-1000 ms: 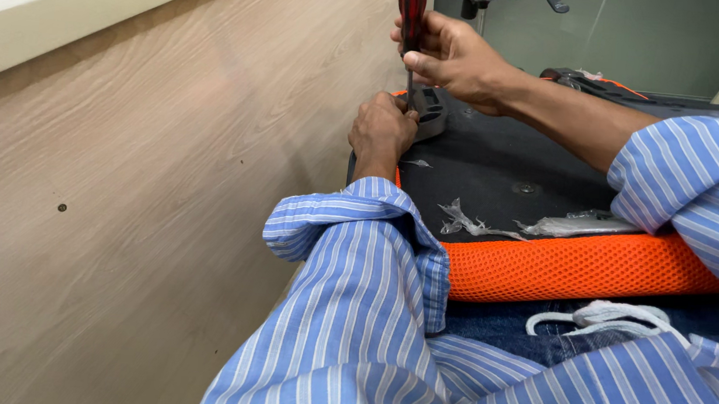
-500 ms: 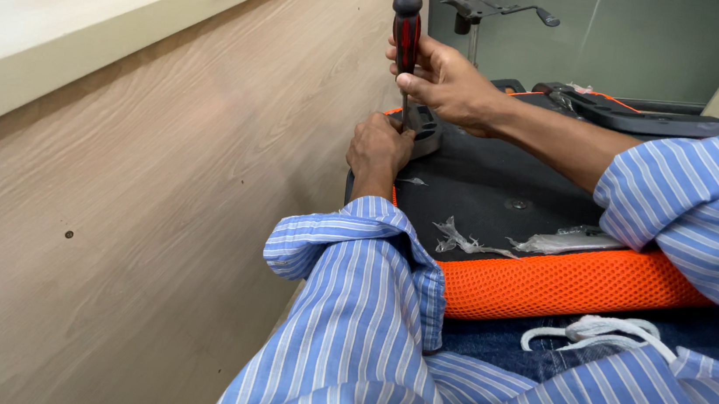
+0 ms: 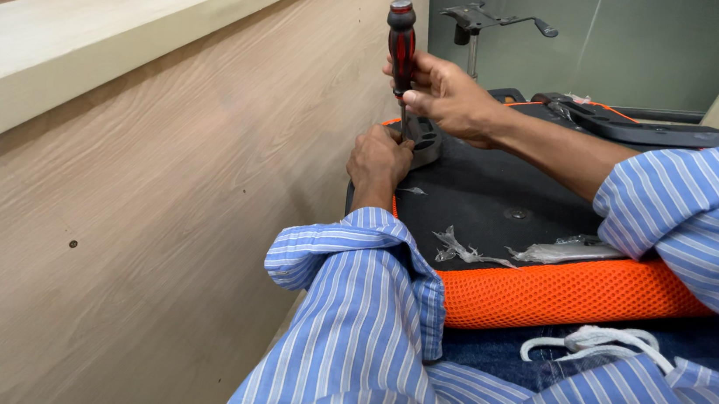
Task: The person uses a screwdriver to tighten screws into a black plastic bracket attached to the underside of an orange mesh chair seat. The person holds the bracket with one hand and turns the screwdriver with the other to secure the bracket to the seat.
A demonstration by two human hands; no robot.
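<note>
An upturned chair seat (image 3: 500, 198) with a black underside and an orange mesh edge (image 3: 561, 296) lies across my lap. My right hand (image 3: 449, 96) grips a red and black screwdriver (image 3: 402, 44) held upright, its shaft pointing down at a dark grey bracket (image 3: 425, 138) on the seat's far left corner. My left hand (image 3: 377, 160) is closed around the base of the shaft and rests against that bracket. The screwdriver tip is hidden behind my left hand.
A wood-grain panel (image 3: 139, 207) with a pale top ledge rises close on the left. Scraps of clear plastic (image 3: 513, 250) lie on the seat. A black chair part (image 3: 639, 128) and a metal chair mechanism on a post (image 3: 482, 21) sit beyond it, before a grey-green wall.
The view has dropped and shifted, so the screwdriver handle now shows in full. Both hands stay at the bracket in the same grip.
</note>
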